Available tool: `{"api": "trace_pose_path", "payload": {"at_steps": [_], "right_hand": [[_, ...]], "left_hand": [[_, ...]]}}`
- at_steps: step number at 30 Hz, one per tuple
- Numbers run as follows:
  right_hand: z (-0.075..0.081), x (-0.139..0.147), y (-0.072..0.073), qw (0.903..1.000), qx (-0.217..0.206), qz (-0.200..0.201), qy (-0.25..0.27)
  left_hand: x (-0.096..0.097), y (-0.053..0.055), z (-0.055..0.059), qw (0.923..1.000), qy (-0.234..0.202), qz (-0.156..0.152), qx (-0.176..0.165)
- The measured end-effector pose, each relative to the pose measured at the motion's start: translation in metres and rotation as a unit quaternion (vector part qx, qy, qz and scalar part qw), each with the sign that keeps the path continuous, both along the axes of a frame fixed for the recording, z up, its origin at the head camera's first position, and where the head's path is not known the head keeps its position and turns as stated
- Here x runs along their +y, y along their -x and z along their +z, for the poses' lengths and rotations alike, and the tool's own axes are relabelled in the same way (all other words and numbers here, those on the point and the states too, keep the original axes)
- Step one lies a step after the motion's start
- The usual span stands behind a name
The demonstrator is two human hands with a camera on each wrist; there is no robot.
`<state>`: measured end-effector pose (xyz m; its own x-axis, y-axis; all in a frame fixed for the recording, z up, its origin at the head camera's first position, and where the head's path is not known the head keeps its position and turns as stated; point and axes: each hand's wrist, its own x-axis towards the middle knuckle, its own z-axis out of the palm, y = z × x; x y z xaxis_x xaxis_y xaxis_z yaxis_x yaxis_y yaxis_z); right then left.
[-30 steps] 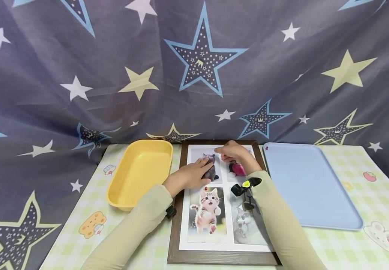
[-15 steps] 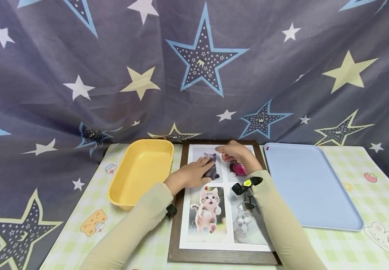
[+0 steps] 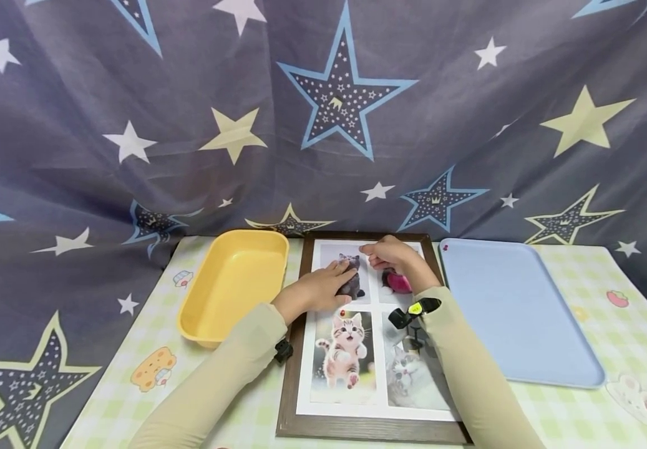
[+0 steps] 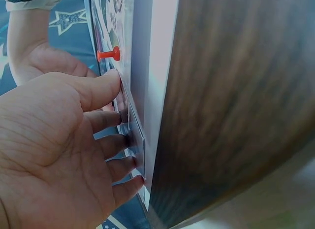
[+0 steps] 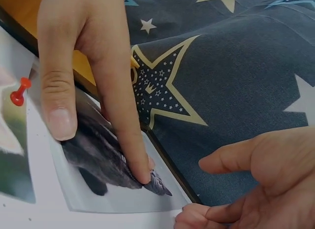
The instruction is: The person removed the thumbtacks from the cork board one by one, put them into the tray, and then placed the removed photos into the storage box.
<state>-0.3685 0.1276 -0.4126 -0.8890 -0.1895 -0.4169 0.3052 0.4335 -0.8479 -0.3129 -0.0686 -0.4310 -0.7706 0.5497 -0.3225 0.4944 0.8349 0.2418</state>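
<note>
A picture board (image 3: 351, 355) in a dark wooden frame bears several cat photos. My left hand (image 3: 323, 289) lies with spread fingers on the grey-cat photo (image 3: 359, 293), its fingertips and thumb pressing it against the board, as the left wrist view shows too. My right hand (image 3: 393, 252) is at the upper right corner of that photo. Its fingers (image 5: 192, 214) lie bent near the corner, while another digit points left, apart from them. Between them I see nothing, though contact at the corner is partly hidden. A red push pin (image 4: 109, 53) sticks up above the striped-kitten photo (image 3: 347, 358).
A yellow bin (image 3: 185, 315) stands left of the board and a pale blue tray (image 3: 525, 312) lies to its right. The table has a green checked cloth (image 3: 107, 405). Behind it hangs a dark star-patterned curtain (image 3: 301, 181).
</note>
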Motion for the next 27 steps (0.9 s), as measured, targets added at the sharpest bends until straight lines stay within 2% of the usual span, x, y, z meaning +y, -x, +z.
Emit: {"api": "trace_pose_path", "payload": {"at_steps": [4,12,27], "right_hand": [[-0.003,0.001,0.001,0.9999,0.011,-0.007,-0.004],[0.000,-0.009,-0.001,0.9984,0.020,-0.020,-0.049],[-0.001,-0.011,0.003,0.9989,0.010,-0.019,-0.042]], "left_hand": [[0.000,-0.001,0.000,1.0000,0.001,-0.002,-0.001],[0.000,-0.002,0.002,1.0000,0.002,0.002,-0.004],[0.001,-0.002,0.002,0.9999,0.009,0.005,0.001]]}}
